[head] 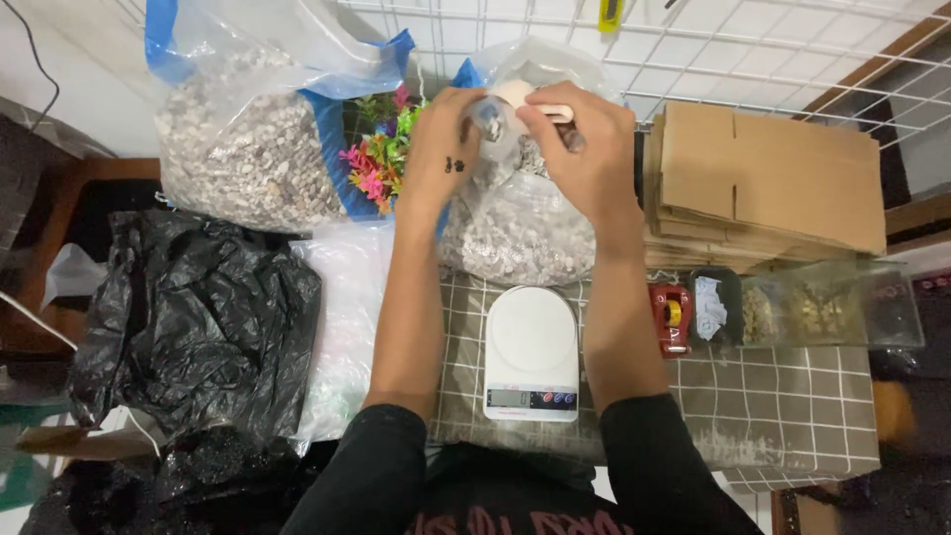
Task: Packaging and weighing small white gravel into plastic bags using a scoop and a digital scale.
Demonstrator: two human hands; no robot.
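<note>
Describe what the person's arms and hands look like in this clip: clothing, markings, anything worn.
Both forearms are bare, with black sleeves pushed up to about the elbows. The left hand carries a small dark marking, like a tattoo, near the wrist. The right hand shows no markings. No gloves, watch or rings are visible.

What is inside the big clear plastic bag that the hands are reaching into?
The clear plastic bag is full of small pale pebbles. The left hand and right hand cover its opening, together with a pale scoop, so whatever lies beneath them is hidden.
</note>
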